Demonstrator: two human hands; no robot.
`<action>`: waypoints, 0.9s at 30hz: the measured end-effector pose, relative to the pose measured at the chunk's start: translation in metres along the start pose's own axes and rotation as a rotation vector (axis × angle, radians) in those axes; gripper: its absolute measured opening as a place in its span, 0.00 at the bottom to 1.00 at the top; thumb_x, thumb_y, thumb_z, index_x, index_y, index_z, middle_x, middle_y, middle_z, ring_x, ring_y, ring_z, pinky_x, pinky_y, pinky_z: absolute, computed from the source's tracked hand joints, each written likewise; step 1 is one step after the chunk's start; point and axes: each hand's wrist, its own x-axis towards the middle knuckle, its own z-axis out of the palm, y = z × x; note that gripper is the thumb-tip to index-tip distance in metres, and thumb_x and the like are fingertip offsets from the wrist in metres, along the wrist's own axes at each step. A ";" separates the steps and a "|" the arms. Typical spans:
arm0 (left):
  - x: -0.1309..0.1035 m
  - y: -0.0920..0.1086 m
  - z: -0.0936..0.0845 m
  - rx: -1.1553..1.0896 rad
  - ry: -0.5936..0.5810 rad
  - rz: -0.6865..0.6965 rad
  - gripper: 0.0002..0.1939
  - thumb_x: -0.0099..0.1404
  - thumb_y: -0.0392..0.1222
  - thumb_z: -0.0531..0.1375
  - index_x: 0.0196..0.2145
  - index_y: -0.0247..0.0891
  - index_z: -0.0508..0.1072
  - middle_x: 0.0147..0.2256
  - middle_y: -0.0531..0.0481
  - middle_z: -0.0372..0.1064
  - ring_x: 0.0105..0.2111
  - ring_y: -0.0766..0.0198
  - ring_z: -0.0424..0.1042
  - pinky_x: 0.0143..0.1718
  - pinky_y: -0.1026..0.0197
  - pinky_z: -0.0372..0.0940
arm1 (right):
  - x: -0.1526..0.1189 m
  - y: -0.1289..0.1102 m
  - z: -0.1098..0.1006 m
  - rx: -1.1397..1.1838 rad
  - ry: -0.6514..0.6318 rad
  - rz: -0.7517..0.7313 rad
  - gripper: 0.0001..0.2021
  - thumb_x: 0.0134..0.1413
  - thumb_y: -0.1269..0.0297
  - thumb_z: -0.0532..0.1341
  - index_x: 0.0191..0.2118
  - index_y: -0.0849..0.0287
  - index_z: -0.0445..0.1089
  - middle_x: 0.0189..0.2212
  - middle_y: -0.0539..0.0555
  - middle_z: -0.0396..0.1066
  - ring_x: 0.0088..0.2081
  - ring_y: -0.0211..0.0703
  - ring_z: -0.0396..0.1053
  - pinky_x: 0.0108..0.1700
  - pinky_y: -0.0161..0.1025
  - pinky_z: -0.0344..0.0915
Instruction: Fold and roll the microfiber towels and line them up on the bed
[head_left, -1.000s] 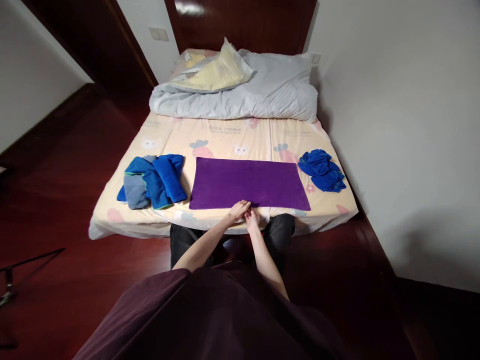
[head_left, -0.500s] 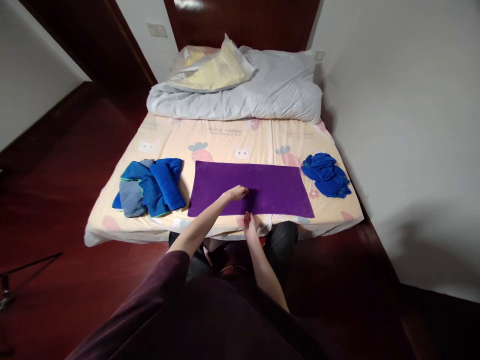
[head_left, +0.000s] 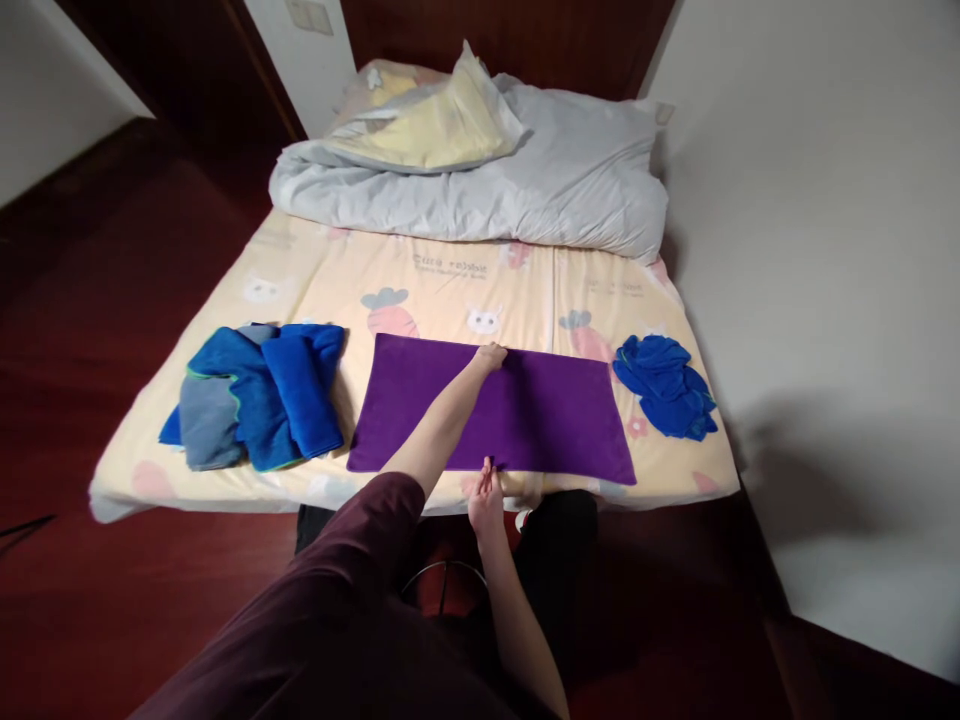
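Note:
A purple towel (head_left: 420, 400) lies flat on the bed, its long sides running left to right. My left hand (head_left: 492, 356) reaches across it, fingers closed at the middle of the far edge. At the near edge, my right hand (head_left: 486, 497) pinches the hem between thumb and fingers, palm turned up. To the left sits a pile of blue and grey towels (head_left: 255, 400), some with green edging. A crumpled heap of blue cloth (head_left: 666, 385) rests just beyond the towel's right end.
The bed (head_left: 315, 270) has a printed yellowish sheet. A rolled-back white quilt (head_left: 585, 160) and a pale yellow pillow (head_left: 442, 130) lie toward the headboard. A white wall (head_left: 825, 300) stands to the right. My legs are against the bed's front edge.
My left hand has moved forward from above the middle of the purple towel to its far edge. My right hand stays at the near edge. The camera view has shifted closer.

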 end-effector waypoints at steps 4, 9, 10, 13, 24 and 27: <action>0.018 0.001 -0.002 -0.022 0.071 -0.034 0.22 0.67 0.30 0.59 0.58 0.37 0.74 0.53 0.36 0.73 0.58 0.51 0.70 0.60 0.54 0.65 | -0.006 0.000 -0.001 -0.116 -0.040 -0.012 0.25 0.65 0.50 0.63 0.61 0.57 0.71 0.64 0.64 0.70 0.69 0.57 0.63 0.67 0.58 0.66; 0.031 0.002 -0.005 -0.040 0.114 -0.077 0.20 0.68 0.30 0.57 0.56 0.34 0.76 0.53 0.33 0.72 0.56 0.48 0.71 0.60 0.51 0.65 | -0.008 0.004 0.000 -0.188 -0.043 -0.048 0.26 0.66 0.47 0.62 0.62 0.56 0.70 0.66 0.65 0.68 0.70 0.56 0.62 0.69 0.57 0.63; 0.032 0.002 -0.005 -0.043 0.118 -0.088 0.20 0.68 0.30 0.57 0.56 0.33 0.76 0.52 0.32 0.72 0.56 0.48 0.71 0.59 0.50 0.65 | -0.008 0.004 0.000 -0.195 -0.039 -0.055 0.26 0.66 0.47 0.62 0.62 0.58 0.69 0.67 0.66 0.66 0.69 0.56 0.62 0.70 0.58 0.61; 0.034 0.003 -0.006 -0.057 0.123 -0.120 0.19 0.68 0.31 0.57 0.55 0.33 0.76 0.51 0.31 0.73 0.55 0.47 0.71 0.58 0.49 0.66 | -0.007 0.006 -0.001 -0.232 -0.037 -0.084 0.29 0.66 0.46 0.61 0.64 0.62 0.67 0.69 0.70 0.62 0.69 0.58 0.63 0.72 0.59 0.57; 0.021 -0.002 -0.016 -0.169 0.162 -0.158 0.18 0.72 0.33 0.53 0.56 0.35 0.72 0.54 0.32 0.71 0.53 0.50 0.74 0.53 0.54 0.69 | -0.009 0.005 -0.007 -0.269 -0.056 -0.105 0.30 0.64 0.44 0.62 0.62 0.62 0.70 0.66 0.70 0.65 0.66 0.61 0.67 0.70 0.61 0.60; 0.018 -0.002 -0.018 -0.191 0.193 -0.153 0.18 0.71 0.32 0.53 0.56 0.35 0.72 0.52 0.32 0.72 0.52 0.50 0.75 0.52 0.54 0.69 | -0.013 0.002 -0.007 -0.224 -0.072 -0.069 0.30 0.63 0.44 0.64 0.62 0.61 0.70 0.66 0.70 0.65 0.64 0.61 0.69 0.68 0.61 0.64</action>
